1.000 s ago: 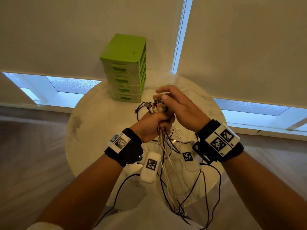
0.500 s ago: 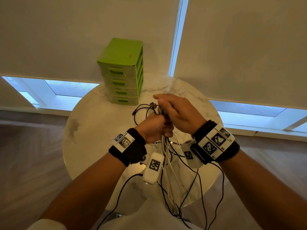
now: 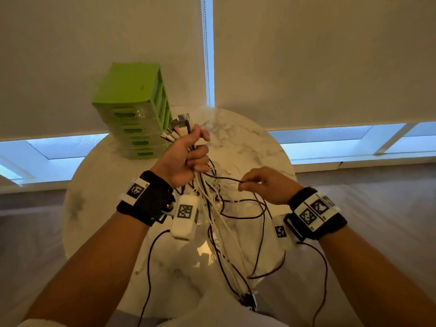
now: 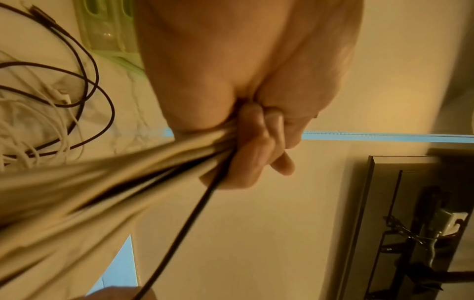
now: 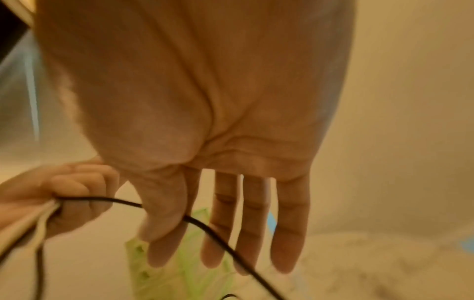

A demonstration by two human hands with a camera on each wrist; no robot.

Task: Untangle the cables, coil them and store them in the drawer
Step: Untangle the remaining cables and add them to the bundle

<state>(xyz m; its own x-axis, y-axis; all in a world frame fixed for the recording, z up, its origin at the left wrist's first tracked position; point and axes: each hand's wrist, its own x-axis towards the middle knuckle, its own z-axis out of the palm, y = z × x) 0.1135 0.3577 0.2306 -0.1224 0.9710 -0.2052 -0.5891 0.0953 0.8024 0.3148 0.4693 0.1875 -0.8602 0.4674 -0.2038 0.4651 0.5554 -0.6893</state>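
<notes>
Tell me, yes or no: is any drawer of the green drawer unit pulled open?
No. In the head view every drawer front of the green drawer unit sits flush, while the left hand grips the cables.

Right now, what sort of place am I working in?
Probably a room in a home or small office, by a window. A round marble-look table stands against lowered roller blinds, with wood-look flooring around it and a small green drawer unit on top.

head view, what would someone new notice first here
A left hand raised over the round marble table grips a bundle of white and black cables with their plugs sticking up. The right hand pinches one black cable off to the side. A green drawer unit stands behind.
</notes>
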